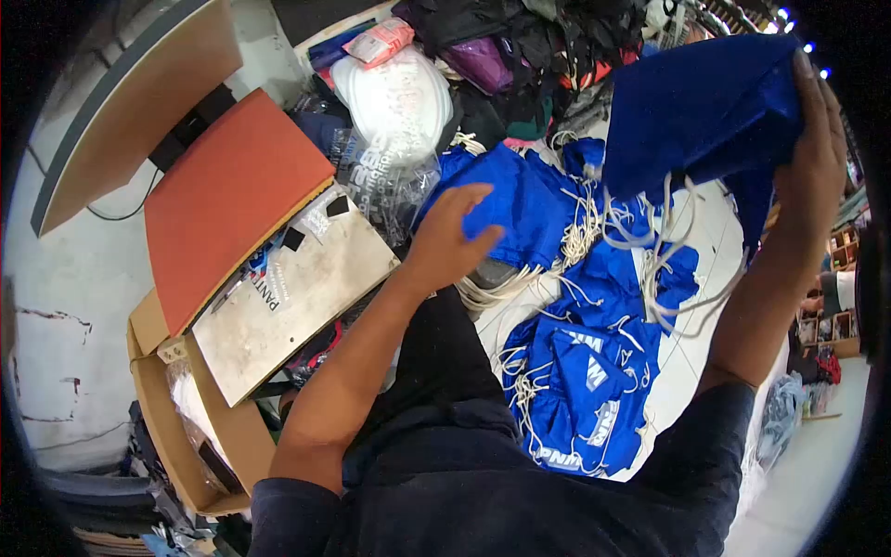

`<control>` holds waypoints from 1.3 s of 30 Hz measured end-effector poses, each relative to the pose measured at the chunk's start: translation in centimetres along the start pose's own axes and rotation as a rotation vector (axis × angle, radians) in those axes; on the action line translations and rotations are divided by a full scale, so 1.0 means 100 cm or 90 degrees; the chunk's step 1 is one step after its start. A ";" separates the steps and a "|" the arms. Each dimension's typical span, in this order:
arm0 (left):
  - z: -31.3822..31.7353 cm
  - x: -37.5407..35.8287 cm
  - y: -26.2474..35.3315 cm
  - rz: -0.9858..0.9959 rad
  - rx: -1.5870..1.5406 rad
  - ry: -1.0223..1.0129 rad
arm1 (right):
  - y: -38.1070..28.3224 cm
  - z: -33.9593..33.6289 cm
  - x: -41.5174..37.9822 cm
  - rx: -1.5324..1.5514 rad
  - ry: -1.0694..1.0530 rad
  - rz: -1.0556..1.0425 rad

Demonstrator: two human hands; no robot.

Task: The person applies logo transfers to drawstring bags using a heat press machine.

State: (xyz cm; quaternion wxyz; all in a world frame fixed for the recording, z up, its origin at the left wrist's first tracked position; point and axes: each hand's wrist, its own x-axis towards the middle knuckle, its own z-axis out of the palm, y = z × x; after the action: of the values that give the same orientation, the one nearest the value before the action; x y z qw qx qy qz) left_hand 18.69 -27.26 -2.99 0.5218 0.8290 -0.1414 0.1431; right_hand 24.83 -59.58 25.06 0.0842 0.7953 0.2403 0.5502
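At the upper right, my right hand (817,125) grips the edge of a blue fabric bag (696,111) and holds it raised. White cords (664,241) dangle below that bag. My left hand (455,237) has its fingers apart, over the left edge of a blue cloth pile (520,204); whether it touches the cloth is unclear. Bundled pale cords (583,218) lie beside this pile. Lower down, several blue bags with white print (585,371) are spread on the white tiled floor, their cords loose around them.
On the left stand an orange-topped board (237,204), a pale wooden panel (288,297) and an open cardboard box (223,408). Clear plastic packaging (390,186), a white round bundle (394,102) and dark fabrics (520,46) are heaped at the top.
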 end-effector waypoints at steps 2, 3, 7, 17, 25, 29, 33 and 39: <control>-0.004 0.007 0.037 0.203 0.061 0.023 | -0.009 -0.008 0.018 0.148 0.005 -0.011; -0.003 0.006 0.058 0.204 0.071 0.034 | -0.013 -0.008 0.024 0.274 0.009 0.091; -0.007 -0.029 0.099 0.156 0.129 0.176 | -0.036 -0.005 0.049 0.748 0.001 0.428; -0.264 -0.128 0.104 -0.085 0.018 0.246 | -0.187 0.052 0.080 1.128 -0.219 0.288; -0.330 -0.233 0.208 0.127 0.186 0.494 | -0.301 0.038 0.100 1.043 0.131 0.183; -0.318 -0.342 0.169 -0.088 -0.204 0.589 | -0.326 0.013 0.037 1.421 0.314 -0.120; -0.266 -0.361 0.093 -0.152 -0.625 0.601 | -0.383 0.008 -0.067 1.194 0.100 -0.235; -0.219 -0.341 -0.003 -0.325 -0.874 0.677 | -0.446 0.045 -0.157 1.225 -0.344 -0.060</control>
State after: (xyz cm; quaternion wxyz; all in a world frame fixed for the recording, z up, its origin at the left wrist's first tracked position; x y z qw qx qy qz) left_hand -14.53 -4.38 -7.31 0.9138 0.1664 0.2524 0.2712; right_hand 11.61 -27.70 -7.52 -0.5217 0.6129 0.5877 -0.0821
